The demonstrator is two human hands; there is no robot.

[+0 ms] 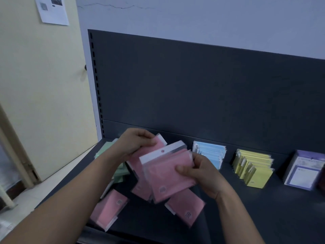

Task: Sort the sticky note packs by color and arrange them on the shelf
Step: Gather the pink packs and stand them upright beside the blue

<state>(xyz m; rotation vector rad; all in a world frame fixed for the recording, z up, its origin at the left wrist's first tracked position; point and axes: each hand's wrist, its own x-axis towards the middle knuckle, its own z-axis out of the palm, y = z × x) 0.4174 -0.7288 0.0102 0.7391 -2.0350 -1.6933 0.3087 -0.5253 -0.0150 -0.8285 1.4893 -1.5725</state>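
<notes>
Leftmost, green packs [102, 153] lie heaped on the shelf [263, 217], a loose pink pack [110, 208] below them; the left hand [135, 143] has its grip closed on the top of the pink bundle [167, 175], held above the shelf; the right hand [197, 173] pinches its right side; a stray pink pack [186, 210] lies beneath; the blue row [211, 154], yellow row [253, 166] and purple packs [304, 171] stand sorted. Gathering pink seems the step in hand; next, square the bundle, collect the strays and stand them beside the blue.

Bare shelf [228, 171] lies between blue packs [211, 153] and yellow packs [253, 166].
</notes>
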